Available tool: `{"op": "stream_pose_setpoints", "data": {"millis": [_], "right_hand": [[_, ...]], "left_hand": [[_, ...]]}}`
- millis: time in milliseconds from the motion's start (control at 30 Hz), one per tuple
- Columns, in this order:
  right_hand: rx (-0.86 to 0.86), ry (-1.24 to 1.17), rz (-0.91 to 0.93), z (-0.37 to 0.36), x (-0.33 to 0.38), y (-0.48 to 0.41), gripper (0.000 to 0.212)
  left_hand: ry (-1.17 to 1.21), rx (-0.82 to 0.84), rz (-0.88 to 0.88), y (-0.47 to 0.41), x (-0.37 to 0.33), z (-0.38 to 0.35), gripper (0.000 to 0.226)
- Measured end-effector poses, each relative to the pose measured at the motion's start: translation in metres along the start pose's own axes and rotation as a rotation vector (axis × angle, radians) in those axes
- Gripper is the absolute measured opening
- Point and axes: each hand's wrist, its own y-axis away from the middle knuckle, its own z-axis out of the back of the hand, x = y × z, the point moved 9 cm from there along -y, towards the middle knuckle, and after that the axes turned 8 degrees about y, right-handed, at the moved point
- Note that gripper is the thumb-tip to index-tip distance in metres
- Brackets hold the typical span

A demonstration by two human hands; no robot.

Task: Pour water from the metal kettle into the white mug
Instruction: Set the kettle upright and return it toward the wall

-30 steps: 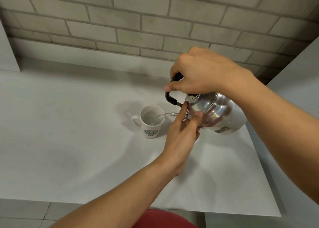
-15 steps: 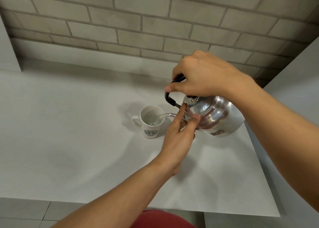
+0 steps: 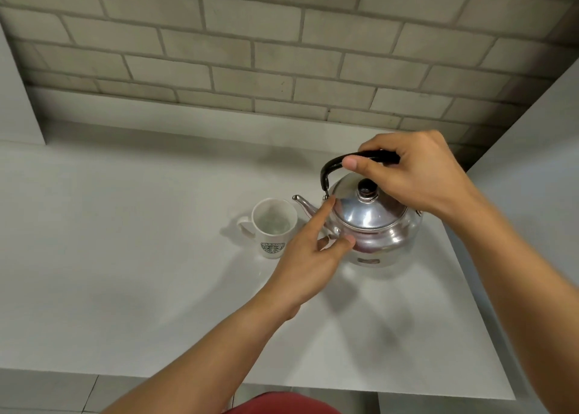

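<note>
On white counter [image 3: 125, 257]: metal kettle [image 3: 372, 225] upright, spout left toward adjacent white mug [image 3: 274, 227]; right hand [image 3: 410, 175] gripping handle, left hand [image 3: 308, 257] loosely open, fingertip touching lid; open surface leftward.

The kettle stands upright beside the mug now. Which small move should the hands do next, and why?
Probably let go: the metal kettle seems to rest level on the counter, its spout clear of the white mug, which appears to hold water. The right hand can release the black handle, and the left hand can draw back.
</note>
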Motion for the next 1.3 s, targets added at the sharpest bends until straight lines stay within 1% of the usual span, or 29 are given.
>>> {"op": "stream_pose_setpoints", "data": {"millis": [67, 133, 200, 233, 300, 367, 400, 500, 600, 667, 733, 767, 800, 867, 900, 967, 1067, 1167, 1233, 1300], "right_hand": [[-0.062, -0.065, -0.05, 0.003, -0.014, 0.009, 0.038], [-0.122, -0.142, -0.108, 0.006, -0.029, 0.019, 0.034], [-0.18, -0.206, -0.136, 0.008, -0.039, 0.029, 0.029], [-0.197, -0.236, -0.145, 0.008, -0.041, 0.033, 0.026], [-0.206, -0.286, -0.156, 0.005, -0.045, 0.039, 0.021], [-0.196, -0.315, -0.164, 0.001, -0.048, 0.046, 0.019], [-0.194, -0.326, -0.166, -0.002, -0.05, 0.049, 0.02], [-0.194, -0.385, -0.202, -0.007, -0.059, 0.057, 0.023], [-0.151, -0.405, -0.207, -0.014, -0.069, 0.061, 0.026], [-0.12, -0.393, -0.182, -0.016, -0.079, 0.064, 0.035], [-0.101, -0.302, -0.183, -0.018, -0.094, 0.069, 0.047], [-0.076, -0.265, -0.201, -0.021, -0.104, 0.072, 0.047], [-0.043, -0.254, -0.219, -0.026, -0.114, 0.074, 0.042], [0.024, -0.259, -0.237, -0.038, -0.128, 0.069, 0.024], [0.052, -0.268, -0.244, -0.043, -0.134, 0.064, 0.019], [0.056, -0.285, -0.241, -0.052, -0.151, 0.038, 0.025], [0.029, -0.24, -0.247, -0.061, -0.164, 0.005, 0.033], [0.035, -0.263, -0.257, -0.083, -0.177, -0.014, 0.03], [0.049, -0.293, -0.287, -0.104, -0.188, -0.024, 0.027], [0.073, -0.292, -0.323, -0.127, -0.203, -0.042, 0.029]], "left_hand": [[-0.123, -0.016, -0.049, 0.005, -0.005, 0.005, 0.064], [-0.303, -0.089, -0.181, 0.01, -0.017, 0.014, 0.049], [-0.353, -0.169, -0.331, 0.013, -0.035, 0.019, 0.033], [-0.366, -0.194, -0.385, 0.011, -0.044, 0.02, 0.032], [-0.445, -0.203, -0.429, -0.002, -0.056, 0.015, 0.042], [-0.528, -0.171, -0.424, -0.02, -0.065, 0.006, 0.056], [-0.559, -0.152, -0.426, -0.026, -0.068, 0.002, 0.056], [-0.618, -0.114, -0.462, -0.038, -0.071, -0.007, 0.038], [-0.633, -0.148, -0.459, -0.047, -0.069, -0.009, 0.027], [-0.648, -0.183, -0.46, -0.053, -0.068, -0.008, 0.025], [-0.616, -0.229, -0.454, -0.059, -0.068, -0.004, 0.023], [-0.592, -0.251, -0.45, -0.063, -0.07, -0.002, 0.021], [-0.577, -0.275, -0.451, -0.068, -0.073, 0.0, 0.02], [-0.595, -0.295, -0.477, -0.078, -0.084, 0.004, 0.021], [-0.605, -0.299, -0.487, -0.084, -0.09, 0.003, 0.022], [-0.624, -0.308, -0.479, -0.112, -0.104, 0.005, 0.026], [-0.66, -0.306, -0.477, -0.141, -0.119, 0.015, 0.027], [-0.719, -0.304, -0.45, -0.168, -0.118, 0.023, 0.03], [-0.759, -0.32, -0.391, -0.19, -0.11, 0.031, 0.032], [-0.752, -0.324, -0.301, -0.221, -0.1, 0.041, 0.033]]}}
